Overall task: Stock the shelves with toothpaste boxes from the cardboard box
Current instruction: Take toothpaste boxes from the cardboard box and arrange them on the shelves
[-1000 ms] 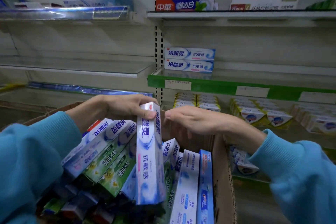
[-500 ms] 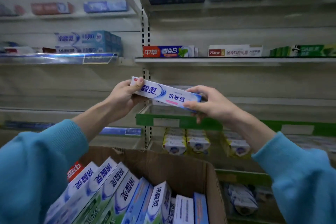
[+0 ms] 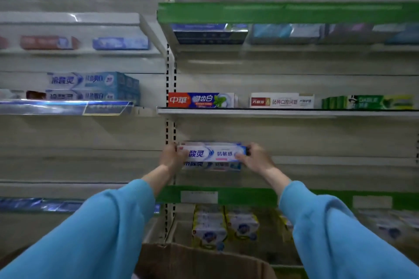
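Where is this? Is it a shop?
Most likely a shop aisle. Long metal shelves with green price-label strips hold rows of boxed goods, such as a red and blue toothpaste box, and two hands set a white and blue toothpaste box there.

Head view, forward, close to shelves (image 3: 272,112)

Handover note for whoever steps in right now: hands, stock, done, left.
Left hand grips the left end of a white-and-blue toothpaste box; right hand grips the right end.
The box is level, at the green-edged shelf, on or just above the same-brand boxes stacked there; contact unclear.
Done: at least one matching box already on that shelf.
Left: release this one squarely, then pull more from the cardboard box at bottom centre. Its contents are out of view.
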`<state>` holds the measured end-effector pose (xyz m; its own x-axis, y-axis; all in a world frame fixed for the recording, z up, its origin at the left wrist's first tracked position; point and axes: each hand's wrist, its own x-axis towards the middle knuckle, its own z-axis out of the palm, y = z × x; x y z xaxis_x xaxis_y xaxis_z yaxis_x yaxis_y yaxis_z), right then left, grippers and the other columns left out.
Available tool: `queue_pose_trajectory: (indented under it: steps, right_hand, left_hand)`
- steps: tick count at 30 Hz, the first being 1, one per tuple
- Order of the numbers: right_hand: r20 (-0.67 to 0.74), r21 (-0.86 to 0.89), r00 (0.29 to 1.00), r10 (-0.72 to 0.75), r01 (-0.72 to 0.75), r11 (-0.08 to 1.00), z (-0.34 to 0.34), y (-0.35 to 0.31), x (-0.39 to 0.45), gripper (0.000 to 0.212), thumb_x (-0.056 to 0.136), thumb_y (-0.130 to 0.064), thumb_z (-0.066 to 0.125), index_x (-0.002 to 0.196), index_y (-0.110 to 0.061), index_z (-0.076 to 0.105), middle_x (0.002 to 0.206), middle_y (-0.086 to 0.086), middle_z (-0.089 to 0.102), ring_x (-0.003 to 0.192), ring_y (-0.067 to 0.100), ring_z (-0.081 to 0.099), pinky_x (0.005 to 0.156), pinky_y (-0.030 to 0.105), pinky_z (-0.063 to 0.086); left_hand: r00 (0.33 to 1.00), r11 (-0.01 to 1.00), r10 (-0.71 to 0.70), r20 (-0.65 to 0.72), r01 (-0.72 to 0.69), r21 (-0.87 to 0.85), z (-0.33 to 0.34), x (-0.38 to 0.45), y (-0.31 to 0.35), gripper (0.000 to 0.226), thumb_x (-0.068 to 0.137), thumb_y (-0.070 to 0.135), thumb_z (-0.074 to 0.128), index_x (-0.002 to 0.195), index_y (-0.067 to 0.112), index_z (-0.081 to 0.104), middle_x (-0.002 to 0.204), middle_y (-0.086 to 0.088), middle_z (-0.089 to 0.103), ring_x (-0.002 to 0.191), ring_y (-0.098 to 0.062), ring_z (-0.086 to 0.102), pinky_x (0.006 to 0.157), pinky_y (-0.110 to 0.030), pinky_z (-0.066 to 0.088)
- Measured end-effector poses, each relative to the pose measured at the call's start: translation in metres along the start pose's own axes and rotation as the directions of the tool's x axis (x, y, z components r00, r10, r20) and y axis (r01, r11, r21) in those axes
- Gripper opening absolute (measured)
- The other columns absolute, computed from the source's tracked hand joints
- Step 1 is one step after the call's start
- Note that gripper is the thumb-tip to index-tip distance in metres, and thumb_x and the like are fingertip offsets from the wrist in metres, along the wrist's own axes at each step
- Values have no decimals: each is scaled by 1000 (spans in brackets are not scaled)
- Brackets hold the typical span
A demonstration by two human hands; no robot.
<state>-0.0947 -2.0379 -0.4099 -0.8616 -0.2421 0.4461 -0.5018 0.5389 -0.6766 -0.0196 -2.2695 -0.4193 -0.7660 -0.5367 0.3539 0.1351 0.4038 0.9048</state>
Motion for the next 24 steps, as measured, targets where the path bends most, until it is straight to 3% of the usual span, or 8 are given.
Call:
queue_pose_trajectory:
  steps: [3,7,11,14,17,21,24]
  right_hand:
    - [-24,-5,999,24,-24,1000,9,5,5,36,90,-28,71,117,-7,60,122,12,66,109,30,61,88,33,45]
    - [3,-77,998,63,-62,995,17,17,7,42,88,-34,73,117,-7,58,117,10,64,108,27,60,79,28,40]
    - [6,-114,1000,24,-23,993,21,22,11,43,85,-34,76,113,-6,60,115,11,64,96,22,56,72,24,34]
    - [12,-114,1000,17,-15,993,22,25,12,42,84,-34,77,111,-8,59,115,11,63,97,22,57,76,27,40]
    - [4,-78,1000,15,-14,997,23,26,11,37,81,-30,80,101,-15,53,111,9,62,95,22,58,78,29,44]
    - [17,-43,1000,3,-3,999,19,24,4,40,81,-24,81,105,-11,51,106,4,55,94,20,54,78,28,41]
    - [24,-45,1000,-2,4,999,19,23,1,41,81,-22,80,107,-11,50,108,5,55,95,20,53,77,27,39]
  left_hand:
    - [1000,999,-14,4,14,43,6,12,-9,18,99,14,59,112,1,57,106,-18,67,94,-31,63,86,-45,55]
    - [997,997,10,-75,-4,73,14,18,-18,9,99,13,58,106,8,55,95,-8,63,89,-25,62,67,-31,50]
    - [992,995,-89,-88,93,41,12,24,-25,6,98,10,58,103,8,56,110,-17,65,103,-34,64,92,-46,56]
    - [982,985,-153,-113,160,56,14,25,-28,14,99,15,59,110,7,57,112,-15,66,102,-31,65,92,-45,57]
    - [983,980,-121,-137,140,141,14,26,-27,19,99,15,58,113,2,60,110,-16,67,101,-32,66,89,-43,58]
    - [988,954,-80,-134,115,278,13,17,-24,14,101,17,56,100,5,64,99,-12,70,89,-30,68,83,-44,60]
    - [990,923,-43,-133,90,374,13,11,-19,17,100,19,60,84,14,56,95,-8,67,89,-28,66,87,-45,59]
